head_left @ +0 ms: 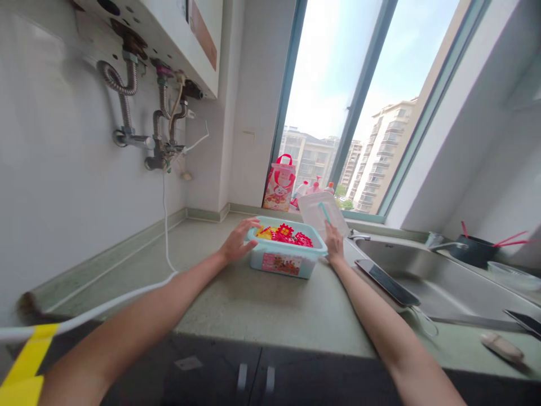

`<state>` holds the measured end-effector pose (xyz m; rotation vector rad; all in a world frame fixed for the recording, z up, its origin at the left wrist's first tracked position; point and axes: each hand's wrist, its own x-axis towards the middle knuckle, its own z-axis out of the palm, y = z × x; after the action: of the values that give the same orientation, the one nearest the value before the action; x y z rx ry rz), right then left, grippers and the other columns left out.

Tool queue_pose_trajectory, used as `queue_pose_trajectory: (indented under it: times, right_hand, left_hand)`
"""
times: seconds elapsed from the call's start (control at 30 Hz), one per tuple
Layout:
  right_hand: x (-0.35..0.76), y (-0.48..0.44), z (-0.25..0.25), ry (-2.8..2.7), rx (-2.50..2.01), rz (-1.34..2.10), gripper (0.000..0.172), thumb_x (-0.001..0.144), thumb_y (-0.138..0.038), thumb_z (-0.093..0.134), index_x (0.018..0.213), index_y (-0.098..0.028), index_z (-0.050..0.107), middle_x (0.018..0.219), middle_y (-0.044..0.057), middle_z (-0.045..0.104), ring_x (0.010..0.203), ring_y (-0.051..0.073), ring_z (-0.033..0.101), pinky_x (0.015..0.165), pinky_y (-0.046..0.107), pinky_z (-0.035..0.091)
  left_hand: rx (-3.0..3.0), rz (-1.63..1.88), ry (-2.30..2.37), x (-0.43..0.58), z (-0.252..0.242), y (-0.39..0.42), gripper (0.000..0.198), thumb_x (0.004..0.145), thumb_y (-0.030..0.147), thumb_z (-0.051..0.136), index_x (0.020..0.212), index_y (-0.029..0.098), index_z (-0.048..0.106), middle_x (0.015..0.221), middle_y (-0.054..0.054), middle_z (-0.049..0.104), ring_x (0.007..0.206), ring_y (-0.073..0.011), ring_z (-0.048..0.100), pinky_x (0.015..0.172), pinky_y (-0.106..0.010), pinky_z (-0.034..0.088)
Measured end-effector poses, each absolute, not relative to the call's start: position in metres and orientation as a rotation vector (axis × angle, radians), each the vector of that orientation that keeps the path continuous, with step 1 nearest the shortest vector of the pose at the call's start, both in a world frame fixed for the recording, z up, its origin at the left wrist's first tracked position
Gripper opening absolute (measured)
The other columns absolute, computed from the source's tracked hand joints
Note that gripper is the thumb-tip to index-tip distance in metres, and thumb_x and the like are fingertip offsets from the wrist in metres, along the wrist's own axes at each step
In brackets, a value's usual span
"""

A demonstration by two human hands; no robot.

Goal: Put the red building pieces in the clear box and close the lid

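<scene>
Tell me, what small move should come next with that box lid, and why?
Probably set the lid down on the counter. The right hand holds it tilted up behind the open box, which the left hand steadies, with the red and yellow pieces exposed.

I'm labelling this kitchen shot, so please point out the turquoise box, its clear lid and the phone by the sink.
turquoise box [282, 264]: head view, on its front wall at the label.
clear lid [315, 211]: head view, on the flat panel above the right hand.
phone [386, 282]: head view, on the dark screen.
</scene>
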<state>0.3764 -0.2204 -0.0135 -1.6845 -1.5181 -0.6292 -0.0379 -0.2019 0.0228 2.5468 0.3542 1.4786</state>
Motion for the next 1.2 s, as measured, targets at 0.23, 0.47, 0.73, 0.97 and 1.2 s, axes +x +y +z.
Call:
queue_pose_trajectory:
  times: [0.23, 0.47, 0.73, 0.97, 1.2]
  right_hand:
    - [0.359, -0.244, 0.02, -1.258, -1.42, -0.593, 0.083, 0.09, -0.048, 0.059, 0.163, -0.015, 0.035, 0.156, 0.022, 0.049, 0.148, 0.037, 0.044, 0.12, 0.06, 0.039]
    - [0.328, -0.277, 0.076, -1.424, -0.894, -0.504, 0.075, 0.1, -0.055, 0.053, 0.166, -0.026, 0.033, 0.163, 0.014, 0.042, 0.149, 0.034, 0.045, 0.122, 0.059, 0.04]
    - [0.295, -0.292, 0.084, -1.68, -0.757, -0.119, 0.065, 0.094, -0.064, 0.064, 0.148, -0.028, 0.06, 0.15, 0.009, 0.061, 0.143, 0.034, 0.053, 0.122, 0.054, 0.041]
    - [0.291, -0.291, 0.083, -1.776, -0.759, 0.434, 0.046, 0.086, -0.056, 0.072, 0.12, -0.025, 0.079, 0.12, 0.006, 0.078, 0.108, 0.03, 0.073, 0.097, 0.045, 0.055]
    - [0.29, -0.297, 0.09, -1.799, -0.812, 0.548, 0.037, 0.083, -0.049, 0.068, 0.103, -0.022, 0.084, 0.097, 0.005, 0.08, 0.089, 0.027, 0.074, 0.086, 0.038, 0.054]
  left_hand:
    - [2.529, 1.448, 0.394, -0.038, 0.024, -0.201, 0.08, 0.095, 0.086, 0.041, 0.134, 0.021, 0.065, 0.149, -0.021, 0.059, 0.146, -0.0382, 0.049, 0.122, -0.058, 0.037]
    - [2.462, 1.411, 0.431, -0.038, 0.028, -0.198, 0.081, 0.1, 0.082, 0.029, 0.134, 0.021, 0.07, 0.151, -0.017, 0.061, 0.148, -0.0383, 0.048, 0.124, -0.061, 0.035]
    - [2.403, 1.454, 0.422, -0.039, 0.021, -0.184, 0.101, 0.099, 0.082, 0.04, 0.173, 0.023, 0.009, 0.164, -0.025, 0.043, 0.146, -0.0414, 0.051, 0.114, -0.062, 0.046]
    - [2.579, 1.52, 0.445, -0.041, 0.02, -0.177, 0.088, 0.103, 0.078, 0.033, 0.163, 0.014, 0.04, 0.154, -0.026, 0.053, 0.14, -0.041, 0.054, 0.119, -0.061, 0.04]
    - [2.365, 1.758, 0.457, -0.042, 0.027, -0.184, 0.081, 0.099, 0.084, 0.033, 0.143, 0.022, 0.06, 0.139, -0.018, 0.064, 0.128, -0.0351, 0.061, 0.111, -0.051, 0.048]
